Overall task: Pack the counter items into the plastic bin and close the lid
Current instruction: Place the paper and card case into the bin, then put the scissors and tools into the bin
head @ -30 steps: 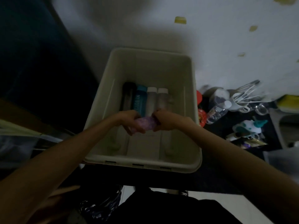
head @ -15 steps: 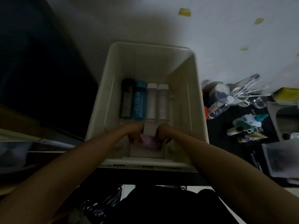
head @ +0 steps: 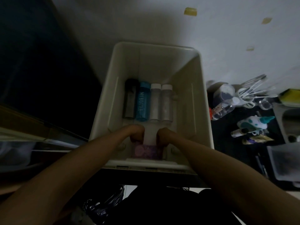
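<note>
The plastic bin (head: 193,88) is seen in off-white. Inside it, 1 black bottle (head: 129,99) is laid beside 1 blue bottle (head: 142,103) lettered in white, and 2 clear bottles (head: 160,103) are capped in white. A purple item (head: 146,151) with a pale floral pattern is shown at the near wall. Beside the bin, a white toy (head: 253,124) is marked with teal spots and a teal horn. A yellow sponge (head: 290,95) is seen at the right edge. The wall (head: 227,38) is white with yellowish patches.

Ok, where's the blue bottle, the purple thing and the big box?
blue bottle (head: 141,103), head view, on its lettered side.
purple thing (head: 146,152), head view, on its patterned top.
big box (head: 202,101), head view, on its right wall.
</note>
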The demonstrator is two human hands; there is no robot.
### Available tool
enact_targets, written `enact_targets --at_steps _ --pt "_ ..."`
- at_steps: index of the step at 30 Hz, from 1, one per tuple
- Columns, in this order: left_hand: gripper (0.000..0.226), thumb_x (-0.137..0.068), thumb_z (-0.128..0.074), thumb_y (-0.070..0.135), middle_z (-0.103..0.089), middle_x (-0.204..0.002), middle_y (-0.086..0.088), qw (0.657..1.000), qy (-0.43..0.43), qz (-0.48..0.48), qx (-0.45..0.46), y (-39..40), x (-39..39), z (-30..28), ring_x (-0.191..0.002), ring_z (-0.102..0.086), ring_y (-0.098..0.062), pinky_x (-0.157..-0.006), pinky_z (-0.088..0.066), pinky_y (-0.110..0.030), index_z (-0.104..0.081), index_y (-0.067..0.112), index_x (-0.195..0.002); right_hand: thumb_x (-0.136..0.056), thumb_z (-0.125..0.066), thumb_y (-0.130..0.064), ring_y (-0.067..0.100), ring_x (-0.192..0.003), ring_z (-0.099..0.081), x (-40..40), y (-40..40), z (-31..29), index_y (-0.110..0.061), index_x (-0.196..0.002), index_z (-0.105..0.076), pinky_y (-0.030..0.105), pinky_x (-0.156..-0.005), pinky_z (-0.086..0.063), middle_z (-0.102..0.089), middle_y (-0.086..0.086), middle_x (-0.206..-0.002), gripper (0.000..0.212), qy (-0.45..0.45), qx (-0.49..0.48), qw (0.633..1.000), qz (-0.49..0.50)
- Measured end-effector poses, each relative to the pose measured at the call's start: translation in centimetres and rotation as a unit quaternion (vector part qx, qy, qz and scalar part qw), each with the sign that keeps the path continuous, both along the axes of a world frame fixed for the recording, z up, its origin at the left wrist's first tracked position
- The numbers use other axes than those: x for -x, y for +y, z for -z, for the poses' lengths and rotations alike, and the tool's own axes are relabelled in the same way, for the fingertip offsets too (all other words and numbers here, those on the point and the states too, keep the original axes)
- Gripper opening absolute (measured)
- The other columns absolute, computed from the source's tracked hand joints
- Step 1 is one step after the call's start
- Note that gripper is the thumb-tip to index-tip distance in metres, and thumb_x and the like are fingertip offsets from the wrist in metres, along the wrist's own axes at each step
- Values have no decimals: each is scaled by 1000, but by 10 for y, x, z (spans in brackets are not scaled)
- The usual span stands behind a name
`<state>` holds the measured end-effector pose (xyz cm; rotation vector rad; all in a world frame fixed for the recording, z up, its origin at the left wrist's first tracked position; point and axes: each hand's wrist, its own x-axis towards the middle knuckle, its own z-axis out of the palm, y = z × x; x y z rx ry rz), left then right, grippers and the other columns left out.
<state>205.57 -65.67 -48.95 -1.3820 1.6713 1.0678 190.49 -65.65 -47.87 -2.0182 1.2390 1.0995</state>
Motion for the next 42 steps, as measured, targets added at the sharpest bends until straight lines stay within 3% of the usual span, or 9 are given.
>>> enact_targets --at_steps 3,6,10,19,23,26,30,36,42 --pt "38 -96 -55 30 -63 -84 -7 999 9 34 11 -2 -2 5 -67 -54 -16 -75 -49 -29 -69 -2 -110 -90 -65 -36 13 -57 -48 2 1 -4 -4 -86 -69 17 -51 -35 -53 2 -67 32 4 -21 1000 -1" --pt "36 -94 -58 30 -63 -88 -4 999 20 27 8 0 -3 5 -73 -56 -16 -72 -46 -27 -71 0 -109 -92 -63 -34 18 -79 -56 7 -2 -3 -1 -112 -69 25 -67 -48 -66 11 -95 39 -11 -44 999 26" --pt "36 -93 -59 31 -65 -92 -5 1000 23 15 2 -1 -3 7 -81 -58 -17 -75 -48 -28 -71 2 -113 -90 -67 -27 25 -99 -65 9 -1 -4 1 -116 -64 30 -87 -51 -66 15 -116 38 -48 -26 996 67" --pt "35 -98 -56 23 -63 -99 -9 997 31 -52 -51 -4 0 -6 -92 -58 -22 -71 -55 -27 -61 1 -125 -93 -65 -31 24 -114 -61 11 -7 -14 -2 -130 -55 28 -92 -49 -59 13 -124 48 -37 -21 997 69" --pt "34 -98 -51 25 -66 -114 -14 994 37 22 101 -20 -6 -41 -88 -57 -20 -80 -52 -33 -65 1 -118 -94 -62 -30 19 -90 -64 16 -26 -54 -4 -117 -67 32 -84 -54 -69 7 -105 35 -119 2 985 123" --pt "27 -95 -58 25 -68 -113 -11 961 108 -28 254 -24 -9 -82 -97 -64 -23 -84 -53 -35 -68 7 -112 -94 -62 -27 14 -95 -67 43 -25 -106 -14 -112 -69 30 -87 -55 -71 2 -104 24 -287 112 937 165" --pt "16 -91 -64 25 -69 -99 3 862 292 -172 376 -4 14 -140 -91 -65 -12 -80 -54 -29 -69 15 -103 -94 -63 -23 1 -77 -70 102 13 -174 -14 -104 -68 15 -74 -55 -73 -7 -88 15 -521 212 773 295" --pt "8 -90 -67 22 -69 -90 13 803 412 -194 384 20 101 -196 -85 -65 1 -77 -51 -13 -70 23 -97 -90 -67 -21 5 -78 -71 187 48 -174 -16 -98 -69 21 -75 -57 -74 -5 -83 10 -497 318 693 414" --pt "8 -88 -69 17 -72 -85 9 817 439 -155 340 29 197 -190 -78 -67 -4 -79 -55 -27 -70 20 -94 -91 -67 -19 5 -77 -71 289 75 -160 -21 -96 -69 20 -75 -57 -74 -7 -82 6 -467 355 667 459"
